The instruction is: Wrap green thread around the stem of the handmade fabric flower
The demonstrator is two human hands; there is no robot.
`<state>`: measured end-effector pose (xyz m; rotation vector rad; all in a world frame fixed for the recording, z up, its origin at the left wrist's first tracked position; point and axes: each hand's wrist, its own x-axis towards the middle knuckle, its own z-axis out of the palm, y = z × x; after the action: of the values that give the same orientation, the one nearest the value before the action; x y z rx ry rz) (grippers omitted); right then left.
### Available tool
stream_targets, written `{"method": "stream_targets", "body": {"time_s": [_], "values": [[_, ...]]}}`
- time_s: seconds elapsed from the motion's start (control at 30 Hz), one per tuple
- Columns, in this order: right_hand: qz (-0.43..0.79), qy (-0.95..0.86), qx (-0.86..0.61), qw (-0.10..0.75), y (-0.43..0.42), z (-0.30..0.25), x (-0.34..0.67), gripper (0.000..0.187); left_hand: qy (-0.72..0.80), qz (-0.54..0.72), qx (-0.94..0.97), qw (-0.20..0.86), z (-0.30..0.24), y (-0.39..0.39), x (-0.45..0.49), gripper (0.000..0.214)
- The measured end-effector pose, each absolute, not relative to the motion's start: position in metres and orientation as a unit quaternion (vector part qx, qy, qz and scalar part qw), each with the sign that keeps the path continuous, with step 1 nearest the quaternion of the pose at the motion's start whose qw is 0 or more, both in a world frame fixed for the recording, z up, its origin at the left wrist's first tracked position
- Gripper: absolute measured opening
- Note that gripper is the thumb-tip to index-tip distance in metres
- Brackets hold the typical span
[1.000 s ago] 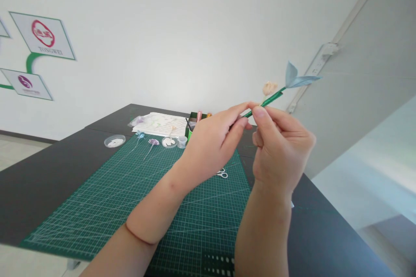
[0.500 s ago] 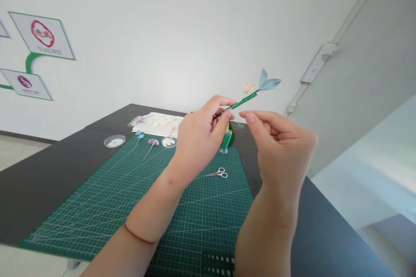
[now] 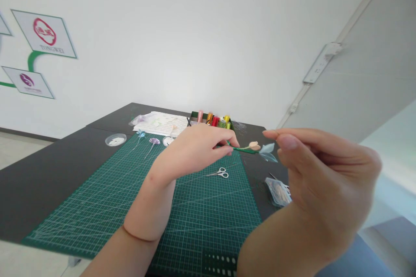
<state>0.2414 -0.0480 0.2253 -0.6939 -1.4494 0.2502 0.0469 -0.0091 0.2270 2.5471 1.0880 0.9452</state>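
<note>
My left hand (image 3: 195,149) is closed in a pinch on the green-wrapped stem (image 3: 244,150) of an artificial flower above the cutting mat. At the stem's right end are a small peach bloom (image 3: 254,146) and pale blue leaves (image 3: 268,153). My right hand (image 3: 328,177) is raised to the right, thumb and forefinger pressed together, apart from the leaves. Whatever thin thing it may pinch is too fine to make out. White-handled scissors (image 3: 222,172) lie on the green cutting mat (image 3: 201,207) below.
A box holds several coloured thread spools (image 3: 215,121) at the back. White paper (image 3: 156,122), a blue flower (image 3: 141,134), a purple flower (image 3: 154,141) and a round dish (image 3: 116,140) lie to the left. A clear plastic box (image 3: 277,191) sits at right, partly behind my right hand.
My left hand has turned and lowered, bringing the flower from slanting upward to nearly level. My right hand has moved right and closer to the camera. The thread spools have come into view.
</note>
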Motion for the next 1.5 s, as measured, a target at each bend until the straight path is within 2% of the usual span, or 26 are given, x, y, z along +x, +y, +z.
{"method": "stream_targets", "body": {"time_s": [0.37,0.73,0.93,1.1,1.23,1.37,1.5], "values": [[0.116,-0.611,-0.348,0.701,-0.035,0.226,0.248,0.009,0.309,0.249,0.912,0.107,0.233,-0.034,0.037,0.014],[0.22,-0.604,-0.39,0.659,-0.003,0.228,0.252,0.009,0.305,0.307,0.894,0.119,0.235,-0.046,0.033,0.007],[0.291,-0.638,-0.407,0.585,0.006,0.224,0.251,0.01,0.308,0.465,0.826,0.081,0.239,-0.052,0.037,0.006],[0.259,-0.705,-0.41,0.518,0.005,0.223,0.246,0.012,0.355,0.581,0.733,0.017,0.237,-0.044,0.041,0.011],[0.245,-0.747,-0.4,0.471,0.0,0.223,0.246,0.017,0.386,0.606,0.696,0.0,0.235,-0.033,0.041,0.031],[0.239,-0.779,-0.41,0.409,-0.006,0.223,0.25,0.024,0.406,0.61,0.681,-0.004,0.233,-0.025,0.04,0.018],[0.264,-0.788,-0.431,0.351,-0.011,0.225,0.255,0.028,0.423,0.607,0.672,-0.014,0.231,-0.021,0.039,0.018]]}}
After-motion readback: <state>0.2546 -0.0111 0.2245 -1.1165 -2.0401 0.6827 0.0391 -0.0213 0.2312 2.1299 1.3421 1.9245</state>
